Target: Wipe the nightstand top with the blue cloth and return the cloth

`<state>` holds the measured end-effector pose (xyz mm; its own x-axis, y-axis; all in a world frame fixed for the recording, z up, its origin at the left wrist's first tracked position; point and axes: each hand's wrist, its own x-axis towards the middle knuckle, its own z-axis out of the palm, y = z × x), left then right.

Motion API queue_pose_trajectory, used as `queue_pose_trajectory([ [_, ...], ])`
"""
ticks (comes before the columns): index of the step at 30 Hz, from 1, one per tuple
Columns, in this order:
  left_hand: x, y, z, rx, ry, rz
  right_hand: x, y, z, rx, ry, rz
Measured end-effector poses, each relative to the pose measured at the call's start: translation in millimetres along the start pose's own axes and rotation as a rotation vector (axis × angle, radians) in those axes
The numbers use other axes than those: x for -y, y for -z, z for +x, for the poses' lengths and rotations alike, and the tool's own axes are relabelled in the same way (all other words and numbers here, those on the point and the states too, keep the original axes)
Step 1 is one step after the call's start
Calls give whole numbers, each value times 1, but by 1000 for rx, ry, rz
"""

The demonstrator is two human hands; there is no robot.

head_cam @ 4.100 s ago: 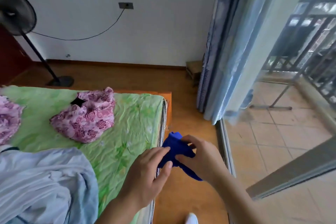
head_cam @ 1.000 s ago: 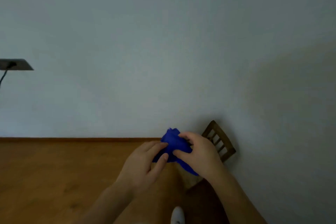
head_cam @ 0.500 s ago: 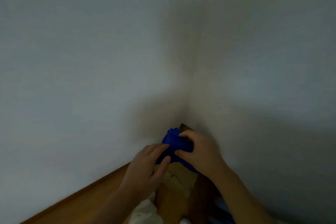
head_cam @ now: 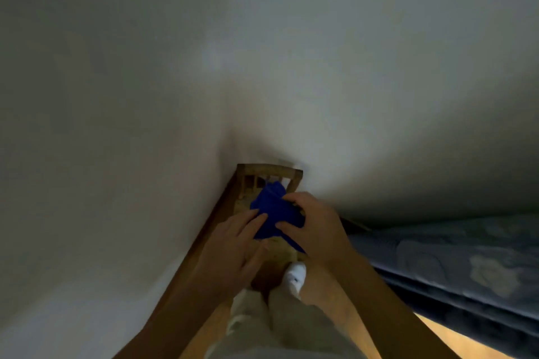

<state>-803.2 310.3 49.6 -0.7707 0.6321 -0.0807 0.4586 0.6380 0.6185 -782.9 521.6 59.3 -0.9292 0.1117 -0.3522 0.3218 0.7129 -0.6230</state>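
I hold a bunched blue cloth in front of me with both hands. My right hand grips it from the right with curled fingers and thumb. My left hand pinches its lower left edge between the fingers and thumb. The cloth hangs in the air above a small wooden chair that stands in the room's corner. No nightstand is in view.
White walls meet in the corner straight ahead, with a brown skirting board along the left wall. A grey-blue patterned mattress lies at the right. My white shoe and light trousers show below, on the wooden floor.
The view has swung from the green bed and balcony door to the wall corner. The chair now sits straight ahead and the mattress has come in at the right. Both hands keep the cloth.
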Motion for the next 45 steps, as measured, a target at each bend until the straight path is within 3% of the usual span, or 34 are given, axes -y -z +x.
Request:
queue_pose_trajectory([
  [4,29,-21,15,110,7,-36,-24,-26,17,21,-77,43],
  [11,100,-120,19,256,75,42,-109,-126,65,97,-148,57],
  [18,207,-256,55,394,130,13,-218,-236,141,106,-71,17],
  [27,296,-383,120,317,75,131,-335,-314,234,-64,94,-70],
  [33,309,-415,146,374,4,183,-380,-345,240,-2,112,-134],
  [40,311,-416,152,496,67,210,-373,-341,201,-238,26,-70],
  [45,290,-392,153,561,101,248,-356,-337,170,1,-72,-96],
])
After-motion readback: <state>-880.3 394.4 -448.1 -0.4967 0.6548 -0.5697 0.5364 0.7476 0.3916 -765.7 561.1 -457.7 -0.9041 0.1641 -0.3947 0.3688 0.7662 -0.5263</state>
